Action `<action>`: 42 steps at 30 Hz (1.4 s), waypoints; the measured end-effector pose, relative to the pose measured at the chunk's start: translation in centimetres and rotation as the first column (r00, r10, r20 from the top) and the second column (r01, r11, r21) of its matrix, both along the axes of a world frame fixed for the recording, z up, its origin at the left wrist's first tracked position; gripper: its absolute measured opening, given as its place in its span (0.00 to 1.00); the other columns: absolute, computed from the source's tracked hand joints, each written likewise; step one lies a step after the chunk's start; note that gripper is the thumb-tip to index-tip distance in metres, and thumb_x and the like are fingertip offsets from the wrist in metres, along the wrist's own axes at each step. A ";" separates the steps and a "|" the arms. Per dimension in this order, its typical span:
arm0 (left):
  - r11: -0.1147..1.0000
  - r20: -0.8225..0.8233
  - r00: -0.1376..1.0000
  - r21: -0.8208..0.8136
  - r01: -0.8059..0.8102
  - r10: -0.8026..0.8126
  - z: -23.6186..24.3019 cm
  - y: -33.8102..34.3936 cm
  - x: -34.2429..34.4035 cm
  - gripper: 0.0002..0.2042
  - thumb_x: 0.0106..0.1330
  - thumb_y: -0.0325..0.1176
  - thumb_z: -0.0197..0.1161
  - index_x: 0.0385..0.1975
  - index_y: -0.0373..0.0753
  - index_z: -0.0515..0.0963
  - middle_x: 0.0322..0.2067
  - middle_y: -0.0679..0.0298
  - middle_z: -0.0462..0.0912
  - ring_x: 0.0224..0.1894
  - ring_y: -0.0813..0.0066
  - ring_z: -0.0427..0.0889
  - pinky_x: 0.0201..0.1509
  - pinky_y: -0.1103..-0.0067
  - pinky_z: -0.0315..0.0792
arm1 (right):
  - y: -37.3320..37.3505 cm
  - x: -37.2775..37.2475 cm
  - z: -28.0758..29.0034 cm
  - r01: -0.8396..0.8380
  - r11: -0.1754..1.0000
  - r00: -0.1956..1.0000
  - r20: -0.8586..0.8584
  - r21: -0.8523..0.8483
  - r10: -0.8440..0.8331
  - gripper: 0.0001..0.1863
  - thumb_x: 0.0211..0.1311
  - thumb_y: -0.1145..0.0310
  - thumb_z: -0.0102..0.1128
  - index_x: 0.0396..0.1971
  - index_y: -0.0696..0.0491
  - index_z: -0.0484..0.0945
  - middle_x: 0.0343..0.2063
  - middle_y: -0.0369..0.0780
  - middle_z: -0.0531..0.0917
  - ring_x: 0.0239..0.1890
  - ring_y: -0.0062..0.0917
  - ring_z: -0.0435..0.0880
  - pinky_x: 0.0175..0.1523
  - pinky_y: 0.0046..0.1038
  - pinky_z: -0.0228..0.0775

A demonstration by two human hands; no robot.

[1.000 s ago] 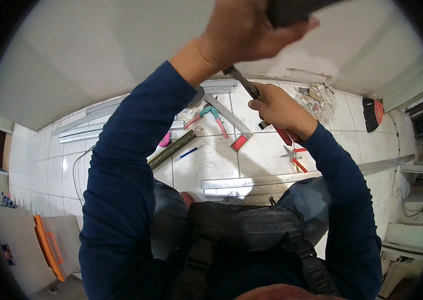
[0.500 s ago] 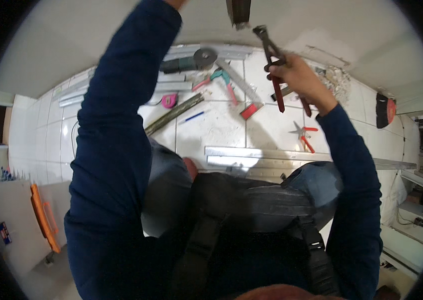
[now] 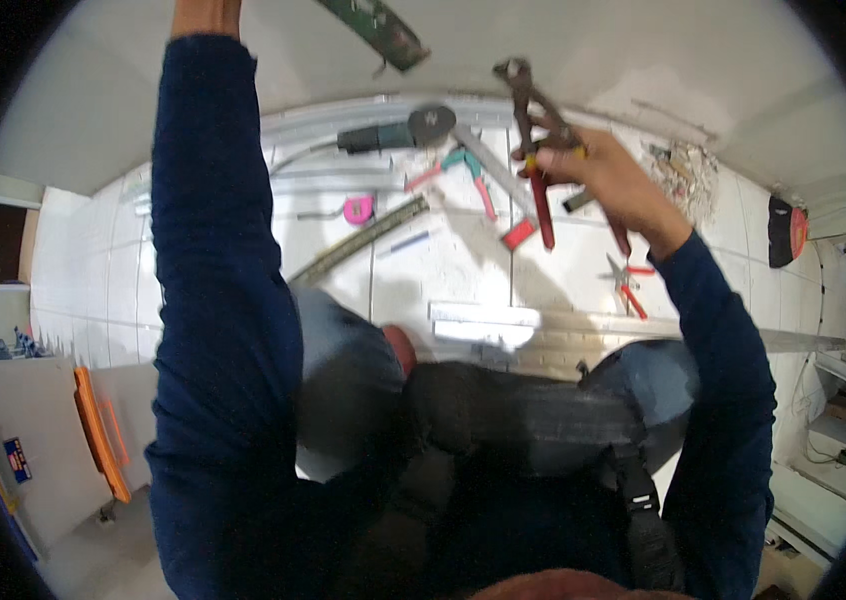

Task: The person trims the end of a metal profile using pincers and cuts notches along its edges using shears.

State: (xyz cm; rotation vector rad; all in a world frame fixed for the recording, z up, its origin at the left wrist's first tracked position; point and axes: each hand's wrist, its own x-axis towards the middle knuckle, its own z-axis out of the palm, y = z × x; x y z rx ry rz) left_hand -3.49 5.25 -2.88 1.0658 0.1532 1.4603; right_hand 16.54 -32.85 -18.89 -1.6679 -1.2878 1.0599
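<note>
My right hand (image 3: pixel 618 185) is closed around the red handles of dark-jawed pincers (image 3: pixel 536 150), their head pointing up and away. Up at the top edge only the wrist of my left hand (image 3: pixel 208 14) shows; its fingers lie outside the picture. A dark green-brown strip (image 3: pixel 378 35) with a rough end slants in from the top, between my left wrist and the pincers. The strip's far end is cut off, so what holds it is hidden. The pincers and the strip are apart.
On the white tiled floor lie an angle grinder (image 3: pixel 388 132), teal-and-pink snips (image 3: pixel 460 160), a pink tape measure (image 3: pixel 358 209), red-handled snips (image 3: pixel 628 280), a greenish strip (image 3: pixel 363 240), a blue pen (image 3: pixel 405 243) and metal profiles (image 3: pixel 563 335). Rubble (image 3: pixel 688 175) lies by the wall.
My left forearm has swung left. The strip's end has moved left and down, and it now slants instead of hanging nearly straight. The pincers remain in my right hand.
</note>
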 end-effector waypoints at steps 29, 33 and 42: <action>0.942 0.262 0.918 0.239 0.237 -0.298 -0.2 -2.2 1.2 0.24 0.77 0.56 0.47 0.44 0.37 0.71 0.29 0.61 0.73 0.25 0.73 0.73 0.31 0.78 0.75 | -0.6 -3.9 4.2 -0.062 0.989 0.938 0.347 0.137 0.011 0.28 0.71 0.67 0.55 0.70 0.51 0.66 0.45 0.53 0.84 0.47 0.45 0.84 0.54 0.39 0.73; 0.936 0.248 0.922 0.268 0.229 -0.297 -0.1 -3.2 1.7 0.23 0.76 0.56 0.48 0.44 0.37 0.71 0.29 0.63 0.72 0.25 0.74 0.73 0.31 0.78 0.74 | -0.4 -3.8 3.9 -0.080 0.977 0.916 0.400 0.197 -0.005 0.28 0.72 0.67 0.55 0.70 0.51 0.66 0.47 0.52 0.83 0.50 0.46 0.82 0.57 0.39 0.72; 0.849 0.085 0.960 0.491 0.194 -0.268 2.7 -11.9 2.7 0.17 0.73 0.51 0.57 0.39 0.41 0.72 0.25 0.68 0.71 0.24 0.83 0.74 0.25 0.84 0.74 | -0.2 -2.3 2.4 -0.122 0.967 0.830 0.557 0.224 -0.024 0.28 0.71 0.67 0.55 0.70 0.50 0.65 0.43 0.52 0.80 0.48 0.47 0.80 0.54 0.41 0.72</action>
